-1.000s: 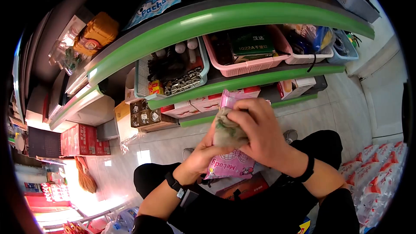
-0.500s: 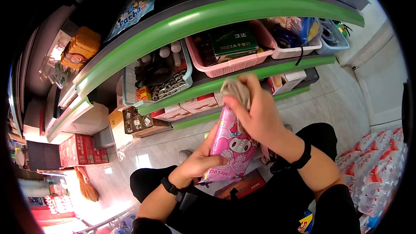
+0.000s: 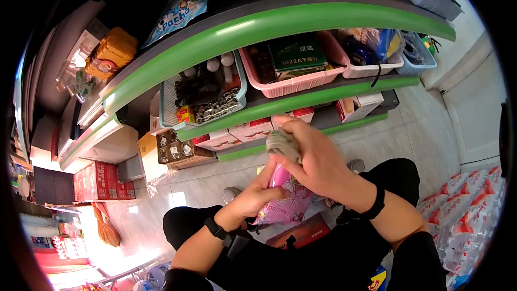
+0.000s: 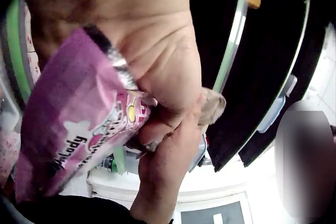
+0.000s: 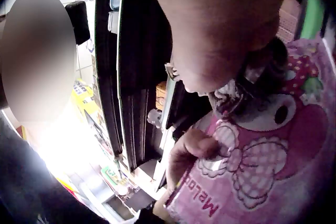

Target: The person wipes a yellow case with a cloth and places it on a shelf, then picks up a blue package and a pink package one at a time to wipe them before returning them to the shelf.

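Note:
A pink packet (image 3: 283, 210) printed with a cartoon figure and the word "Melody" is held over the person's lap. My left hand (image 3: 253, 196) grips it at its side, the thumb lying across the printed front. In the right wrist view, that thumb presses on the packet (image 5: 247, 176) near the printed bow. My right hand (image 3: 323, 164) clutches a crumpled greyish-green cloth (image 3: 283, 145) at the packet's upper end, close to the left fingers. The left wrist view has part of the cloth (image 4: 212, 107) poking out beyond the hands; the packet's top is hidden behind them.
In front stands a shelf with green edges (image 3: 301, 97). It holds a blue-grey basket of hardware (image 3: 245, 89), a pink basket (image 3: 291, 87) with a green box, and a white basket (image 3: 371, 70). Wrapped bottles (image 3: 463, 221) stand at right, red cartons (image 3: 99, 183) at left.
The right hand with the cloth rose to the packet's top end, then came slightly back down. The left hand shifted its hold, and the packet's printed front is now more covered by the hands.

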Tool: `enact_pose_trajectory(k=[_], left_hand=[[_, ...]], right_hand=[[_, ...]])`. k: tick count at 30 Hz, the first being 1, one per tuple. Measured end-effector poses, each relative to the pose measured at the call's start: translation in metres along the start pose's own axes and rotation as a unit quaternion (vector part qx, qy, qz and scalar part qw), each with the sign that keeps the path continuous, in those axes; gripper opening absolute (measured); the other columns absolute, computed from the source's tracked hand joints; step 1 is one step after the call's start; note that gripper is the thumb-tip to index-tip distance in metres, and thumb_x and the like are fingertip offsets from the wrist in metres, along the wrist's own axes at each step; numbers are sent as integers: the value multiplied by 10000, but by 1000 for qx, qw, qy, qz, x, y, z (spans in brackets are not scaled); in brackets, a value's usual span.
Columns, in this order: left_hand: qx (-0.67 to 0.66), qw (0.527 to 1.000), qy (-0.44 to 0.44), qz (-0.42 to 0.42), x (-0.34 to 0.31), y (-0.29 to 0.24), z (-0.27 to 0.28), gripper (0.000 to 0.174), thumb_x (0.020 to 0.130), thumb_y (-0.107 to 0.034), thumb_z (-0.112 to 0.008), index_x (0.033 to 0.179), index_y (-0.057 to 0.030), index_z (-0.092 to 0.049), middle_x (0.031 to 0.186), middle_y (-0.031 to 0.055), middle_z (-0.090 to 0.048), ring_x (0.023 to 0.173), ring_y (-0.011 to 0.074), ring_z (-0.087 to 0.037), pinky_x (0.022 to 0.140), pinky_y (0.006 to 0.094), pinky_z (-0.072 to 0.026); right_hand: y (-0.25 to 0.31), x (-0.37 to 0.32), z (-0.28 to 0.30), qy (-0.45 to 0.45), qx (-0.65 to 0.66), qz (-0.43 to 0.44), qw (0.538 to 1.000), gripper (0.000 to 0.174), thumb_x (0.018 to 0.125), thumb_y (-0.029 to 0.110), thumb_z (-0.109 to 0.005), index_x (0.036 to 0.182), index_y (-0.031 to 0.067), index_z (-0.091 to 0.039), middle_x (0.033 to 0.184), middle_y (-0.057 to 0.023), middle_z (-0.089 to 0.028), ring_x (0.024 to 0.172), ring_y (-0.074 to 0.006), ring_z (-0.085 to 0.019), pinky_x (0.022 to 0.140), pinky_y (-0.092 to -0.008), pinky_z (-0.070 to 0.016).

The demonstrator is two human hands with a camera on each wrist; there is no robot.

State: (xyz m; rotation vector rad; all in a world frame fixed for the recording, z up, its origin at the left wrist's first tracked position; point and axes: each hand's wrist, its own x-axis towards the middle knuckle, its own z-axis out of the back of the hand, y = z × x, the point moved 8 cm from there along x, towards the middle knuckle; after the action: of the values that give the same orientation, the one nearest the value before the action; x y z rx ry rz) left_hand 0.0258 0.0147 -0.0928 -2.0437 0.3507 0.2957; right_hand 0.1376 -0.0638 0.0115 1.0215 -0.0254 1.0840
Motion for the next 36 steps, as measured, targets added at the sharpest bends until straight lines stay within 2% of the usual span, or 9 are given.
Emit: enact_pose_trajectory(k=[9,15,18,21,23,27,32,33,36], left_hand=[[97,992,81,-25,0,-3,-24,1045,793,102,-560,1686,-77,-48,1711,138,-190,1584,229,-170,1264,361,-155],[262,953,116,-100,-12,-36,-30,1048,792,95,-566,1689,-95,-58,1702,135,-215,1576,253,-212,1246,376,-230],[-6,1000,15,-2,-18,-30,-1,1053,787,104,-573,1690,-108,-74,1673,138,-288,1546,262,-296,1201,372,-327],[-115,988,-82,-65,-11,-36,27,1045,777,138,-563,1684,-112,-109,1562,118,-450,1405,237,-484,1092,350,-451],[-135,979,-105,-109,-9,-40,30,1010,780,153,-538,1674,-106,-144,1510,102,-497,1319,220,-557,1054,356,-492],[-58,991,-67,-100,-14,-27,17,971,786,127,-526,1660,-94,-166,1533,131,-475,1380,259,-522,1103,403,-474],[-91,992,-43,-70,-17,-24,15,1005,754,109,-545,1660,-81,-155,1553,160,-453,1419,290,-488,1148,433,-425],[-86,993,-47,-64,-17,-22,15,1006,751,109,-546,1659,-78,-156,1552,162,-455,1420,292,-487,1150,434,-423],[-82,994,-49,-46,-16,-19,16,1011,742,111,-549,1657,-68,-157,1547,164,-464,1420,290,-483,1150,424,-420]], right_hand=[[-35,10,9,-55,37,-105,992,421,972,345,-713,1124,11,-507,949,-233,-667,879,-461,-669,729,-511,-509],[-73,20,56,-176,27,-142,974,448,990,360,-709,1170,-7,-526,952,-198,-686,866,-357,-689,766,-439,-526],[-82,20,69,-226,168,-159,946,428,1003,317,-703,1224,-7,-531,1011,-137,-688,889,-235,-666,812,-363,-528],[-52,13,65,-222,198,-71,952,376,1019,226,-669,1285,3,-525,1095,-90,-671,946,-167,-636,873,-309,-518],[-12,12,36,-112,209,-74,969,374,1006,187,-676,1282,-8,-517,1122,-122,-660,998,-188,-636,910,-333,-511],[4,-1,-2,-51,-41,40,997,399,967,208,-711,1224,-27,-516,1414,-274,-498,1257,-447,-520,1087,-509,-388],[-24,6,-1,-32,66,-97,993,340,988,278,-683,1105,-1,-529,1128,-254,-635,1028,-442,-624,841,-503,-481],[-23,9,4,-83,37,-51,995,328,992,273,-681,1083,4,-517,918,-216,-655,835,-424,-644,709,-491,-480],[-34,7,6,-75,49,-113,990,338,1006,290,-672,1091,7,-508,884,-224,-668,841,-449,-664,717,-504,-496]])
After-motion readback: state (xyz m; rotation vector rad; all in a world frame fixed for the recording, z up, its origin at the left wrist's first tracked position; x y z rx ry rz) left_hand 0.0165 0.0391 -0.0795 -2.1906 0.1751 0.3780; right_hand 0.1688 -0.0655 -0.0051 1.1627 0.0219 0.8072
